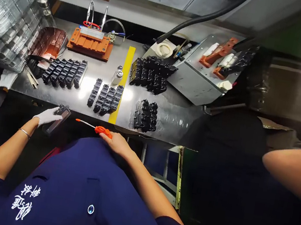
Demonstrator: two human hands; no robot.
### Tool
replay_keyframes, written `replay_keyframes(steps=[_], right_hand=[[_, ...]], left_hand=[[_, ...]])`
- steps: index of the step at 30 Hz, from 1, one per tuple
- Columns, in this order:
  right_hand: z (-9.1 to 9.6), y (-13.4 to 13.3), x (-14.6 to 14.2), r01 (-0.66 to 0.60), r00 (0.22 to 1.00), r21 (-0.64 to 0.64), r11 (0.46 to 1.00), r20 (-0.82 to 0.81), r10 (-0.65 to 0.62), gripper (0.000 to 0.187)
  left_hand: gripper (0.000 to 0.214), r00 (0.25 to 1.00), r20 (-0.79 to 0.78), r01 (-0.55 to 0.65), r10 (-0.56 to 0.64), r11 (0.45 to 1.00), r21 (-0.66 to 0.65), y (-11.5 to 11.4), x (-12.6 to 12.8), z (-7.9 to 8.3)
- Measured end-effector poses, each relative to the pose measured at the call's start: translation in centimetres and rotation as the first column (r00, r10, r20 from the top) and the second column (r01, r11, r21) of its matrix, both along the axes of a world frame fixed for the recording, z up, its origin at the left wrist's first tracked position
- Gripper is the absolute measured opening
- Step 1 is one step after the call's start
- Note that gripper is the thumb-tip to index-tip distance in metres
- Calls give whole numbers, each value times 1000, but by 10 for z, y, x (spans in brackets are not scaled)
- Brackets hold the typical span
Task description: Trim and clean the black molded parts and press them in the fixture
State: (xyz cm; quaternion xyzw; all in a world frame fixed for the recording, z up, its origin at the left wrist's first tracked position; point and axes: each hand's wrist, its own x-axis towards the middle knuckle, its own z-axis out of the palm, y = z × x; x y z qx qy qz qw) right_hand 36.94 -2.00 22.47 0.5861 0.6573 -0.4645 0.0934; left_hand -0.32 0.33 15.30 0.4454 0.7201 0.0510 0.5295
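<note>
My left hand [46, 116], in a white glove, is closed on a black plastic part [58, 121] held just off the table's front edge. Bare-skinned, my right hand [117, 143] grips an orange air blow gun [103, 131]. Its thin nozzle points left toward the black part, with a gap between them. Beyond my hands, a row of black plastic parts [64, 72] stands on the left of the table. A smaller group of similar parts [108, 99] lies nearer the middle, beside a yellow strip [122, 84].
An orange fixture [90, 43] sits at the back left, near a brown bin [50, 42]. Right of the strip are stacked black parts [151, 74] and a grey machine [203, 75]. A small bottle [117, 77] stands mid-table. Another person's arm [294, 169] reaches in at right.
</note>
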Motion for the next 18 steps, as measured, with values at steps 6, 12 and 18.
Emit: replay_keyframes(steps=[6, 12, 18], right_hand=[[-8, 3, 24, 35, 999, -9, 999, -6, -35, 47], [-17, -2, 41, 69, 998, -11, 998, -4, -69, 42], [-18, -10, 61, 235, 972, -14, 972, -5, -235, 46]], left_hand=[[75, 908, -343, 289, -240, 952, 99, 72, 51, 0], [56, 868, -494, 200, -62, 952, 232, 154, 148, -6], [39, 895, -445, 179, -11, 924, 337, 214, 143, 0]])
